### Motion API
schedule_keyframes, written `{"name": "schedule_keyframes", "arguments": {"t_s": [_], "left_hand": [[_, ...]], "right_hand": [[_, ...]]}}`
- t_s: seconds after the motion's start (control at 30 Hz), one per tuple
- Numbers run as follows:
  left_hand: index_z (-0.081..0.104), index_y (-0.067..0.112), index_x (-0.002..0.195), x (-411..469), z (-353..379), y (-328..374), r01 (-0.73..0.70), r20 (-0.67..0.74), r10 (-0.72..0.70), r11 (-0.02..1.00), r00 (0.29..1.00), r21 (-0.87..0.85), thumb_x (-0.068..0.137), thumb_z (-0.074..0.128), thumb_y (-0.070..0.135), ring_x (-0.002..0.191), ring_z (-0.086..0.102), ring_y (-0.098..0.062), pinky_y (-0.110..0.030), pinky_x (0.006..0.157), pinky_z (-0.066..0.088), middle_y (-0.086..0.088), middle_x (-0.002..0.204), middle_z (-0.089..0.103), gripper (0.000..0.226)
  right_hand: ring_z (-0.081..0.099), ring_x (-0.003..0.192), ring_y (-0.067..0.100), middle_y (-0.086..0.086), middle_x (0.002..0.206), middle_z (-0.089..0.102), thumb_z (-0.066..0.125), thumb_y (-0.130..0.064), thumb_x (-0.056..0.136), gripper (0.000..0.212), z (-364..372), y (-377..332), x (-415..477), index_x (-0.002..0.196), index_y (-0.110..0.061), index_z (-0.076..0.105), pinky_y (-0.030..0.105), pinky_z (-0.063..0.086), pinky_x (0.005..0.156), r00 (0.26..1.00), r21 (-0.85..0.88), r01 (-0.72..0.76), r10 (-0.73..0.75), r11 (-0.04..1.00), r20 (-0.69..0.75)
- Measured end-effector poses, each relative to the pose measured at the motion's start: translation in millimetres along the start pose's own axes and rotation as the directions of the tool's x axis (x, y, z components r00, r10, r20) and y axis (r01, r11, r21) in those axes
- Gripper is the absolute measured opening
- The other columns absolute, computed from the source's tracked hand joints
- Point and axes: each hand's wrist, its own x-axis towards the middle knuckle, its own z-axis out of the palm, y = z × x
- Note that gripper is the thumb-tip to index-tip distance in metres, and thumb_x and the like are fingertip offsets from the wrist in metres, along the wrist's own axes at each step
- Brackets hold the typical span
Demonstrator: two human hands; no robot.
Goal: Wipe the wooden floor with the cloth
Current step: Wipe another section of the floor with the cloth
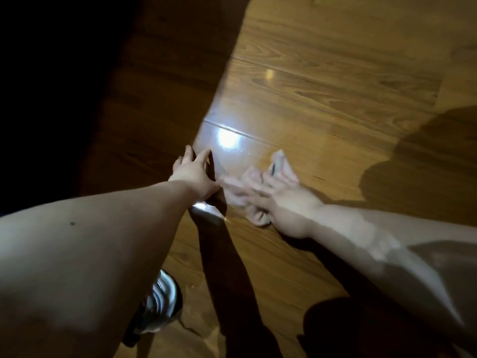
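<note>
The wooden floor [335, 86] is glossy brown planks with a bright light reflection near the middle. A pale, crumpled cloth [281, 161] lies on it, and my right hand [281, 196] presses down on it with fingers spread; both are blurred by motion. More of the cloth sticks out below my palm. My left hand [193, 174] rests just left of the cloth, fingers apart and braced on the floor at the shadow's edge, with nothing in it.
A white and grey sneaker [161, 298] stands on the floor under my left forearm. The left side of the view is deep black shadow. Dark shadows of my arms and head fall across the planks at the bottom and right.
</note>
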Motion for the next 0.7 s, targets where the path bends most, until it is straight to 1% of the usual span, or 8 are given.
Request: {"name": "schedule_keyframes", "arguments": {"t_s": [0.07,0.17,0.3,0.4,0.5,0.57,0.67,0.7], "left_hand": [[0.012,0.038,0.151,-3,3,2,0.02,-0.009,-0.02,1.0,1.0,0.007,0.085,0.066,0.032,0.147,0.0,-0.03,-0.046,0.117,0.02,0.001,0.161,-0.008,0.086],[0.015,0.036,0.151,-1,1,13,-0.062,-0.02,0.063,0.997,0.998,0.05,0.086,0.064,0.027,0.147,-0.001,-0.03,-0.048,0.117,0.02,0.0,0.161,-0.007,0.082],[0.015,0.038,0.15,10,-5,20,-0.212,0.001,0.213,0.973,0.977,0.089,0.086,0.065,0.026,0.148,-0.004,-0.026,-0.049,0.117,0.019,0.004,0.161,-0.007,0.082],[0.017,0.04,0.149,19,-5,15,-0.199,-0.003,0.2,0.976,0.98,0.09,0.087,0.063,0.026,0.147,-0.004,-0.026,-0.049,0.117,0.019,0.003,0.161,-0.007,0.078],[0.02,0.043,0.146,26,-8,5,-0.211,-0.052,0.219,0.968,0.974,0.135,0.089,0.059,0.03,0.147,-0.002,-0.025,-0.049,0.115,0.023,0.005,0.161,-0.004,0.07],[0.021,0.045,0.145,26,-6,6,-0.223,-0.12,0.237,0.967,0.964,0.124,0.089,0.056,0.031,0.147,-0.002,-0.022,-0.045,0.115,0.022,0.007,0.161,-0.004,0.068],[0.017,0.047,0.147,45,-15,5,-0.212,-0.176,0.228,0.971,0.958,0.107,0.091,0.053,0.028,0.148,-0.005,-0.022,-0.044,0.117,0.014,0.008,0.161,-0.007,0.07],[0.015,0.048,0.148,55,-17,4,-0.215,-0.162,0.232,0.969,0.959,0.12,0.092,0.051,0.03,0.148,-0.005,-0.023,-0.043,0.119,0.011,0.007,0.161,-0.008,0.069]], "right_hand": [[-0.005,0.149,0.023,-0.015,0.159,-0.007,0.043,-0.024,0.097,0.061,3,2,-3,0.151,-0.043,0.022,0.042,-0.007,0.117,0.983,0.052,0.155,-0.159,0.987,0.088],[0.014,0.146,0.023,-0.005,0.16,0.019,0.037,-0.027,0.096,0.053,-5,39,-4,0.147,-0.042,0.033,0.035,0.01,0.119,0.978,0.186,-0.197,0.207,0.963,-0.036],[0.002,0.149,0.028,0.008,0.163,0.001,0.048,-0.015,0.094,0.07,-27,117,-11,0.154,-0.032,0.015,0.04,0.003,0.12,0.593,0.334,-0.767,0.804,0.548,0.041],[0.01,0.147,0.034,0.015,0.161,0.007,0.052,-0.017,0.091,0.075,-24,105,4,0.155,-0.023,0.014,0.046,0.015,0.119,0.516,0.365,-0.802,0.856,0.473,0.025],[0.007,0.147,0.027,0.008,0.161,0.013,0.048,-0.023,0.092,0.072,2,24,25,0.155,-0.029,0.015,0.037,0.002,0.119,0.7,0.389,-0.609,0.699,0.691,-0.145],[0.003,0.148,0.023,0.003,0.161,0.018,0.046,-0.018,0.091,0.066,16,-25,18,0.151,-0.037,0.026,0.036,-0.01,0.117,0.889,0.339,-0.344,0.42,0.876,-0.184],[-0.01,0.147,0.015,-0.011,0.161,0.0,0.045,-0.015,0.094,0.057,27,-53,9,0.146,-0.038,0.039,0.045,-0.008,0.118,0.986,0.313,-0.006,0.058,0.95,-0.159],[-0.005,0.148,0.015,-0.011,0.16,0.003,0.046,-0.016,0.094,0.054,30,-45,12,0.143,-0.038,0.043,0.046,-0.004,0.118,0.982,0.32,0.0,0.06,0.947,-0.176]]}}
